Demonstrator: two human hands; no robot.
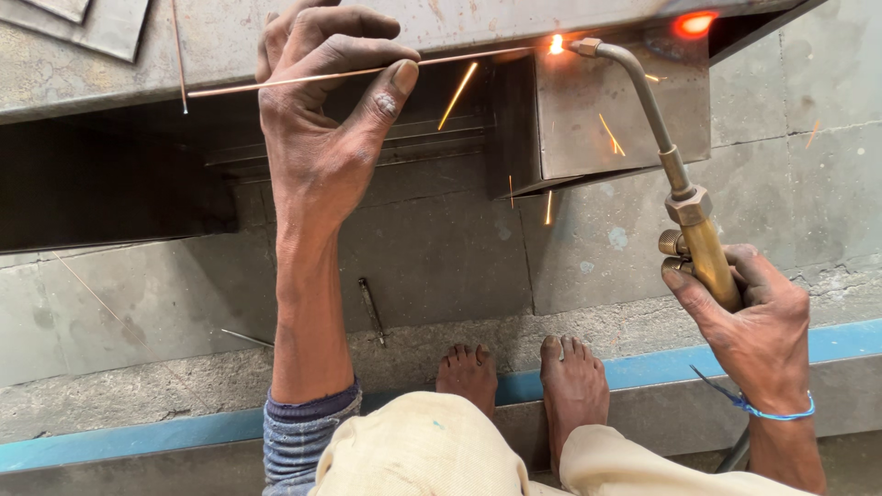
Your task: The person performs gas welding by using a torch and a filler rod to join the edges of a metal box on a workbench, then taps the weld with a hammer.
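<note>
Brass torch (695, 225) sits gripped in the right hand (749, 331), its bent tip flaming at the steel box (606, 115) corner. The left hand (322, 110) pinches a thin copper-coloured rod (303, 80) between thumb and fingers, the rod's end meeting the flame; sparks scatter.

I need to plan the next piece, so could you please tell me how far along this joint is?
Done: one spot on the metal box already glows red. In hand: the right hand holds the torch, its flame meeting the thin rod pinched in the left hand, sparks flying. Left: I cannot tell how much seam remains.
</note>
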